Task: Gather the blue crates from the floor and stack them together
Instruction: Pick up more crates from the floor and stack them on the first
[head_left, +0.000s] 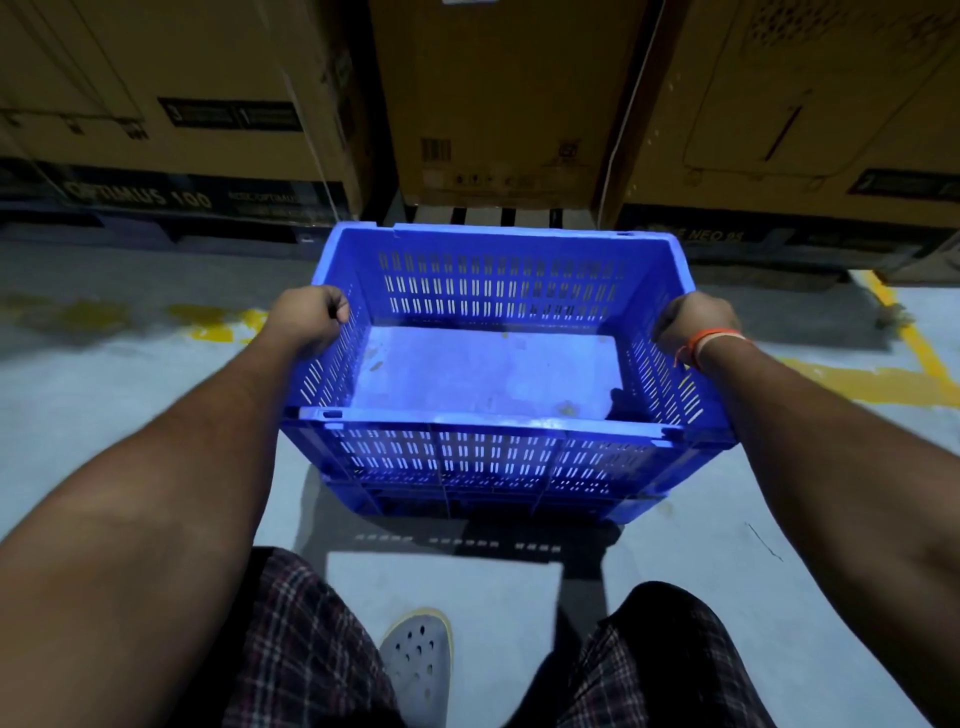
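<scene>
An empty blue crate (488, 364) with slotted walls is in front of me, over the grey floor. Its shadow falls on the floor just under its near side. My left hand (311, 314) grips the rim of the crate's left side wall. My right hand (696, 319), with an orange band at the wrist, grips the rim of the right side wall. A second layer of blue slotted wall shows below the near rim; whether that is another crate underneath I cannot tell.
Large cardboard boxes (498, 104) on pallets form a wall right behind the crate. Yellow floor markings (904, 364) run at the right and at the left. My knees and a grey perforated shoe (418, 660) are at the bottom.
</scene>
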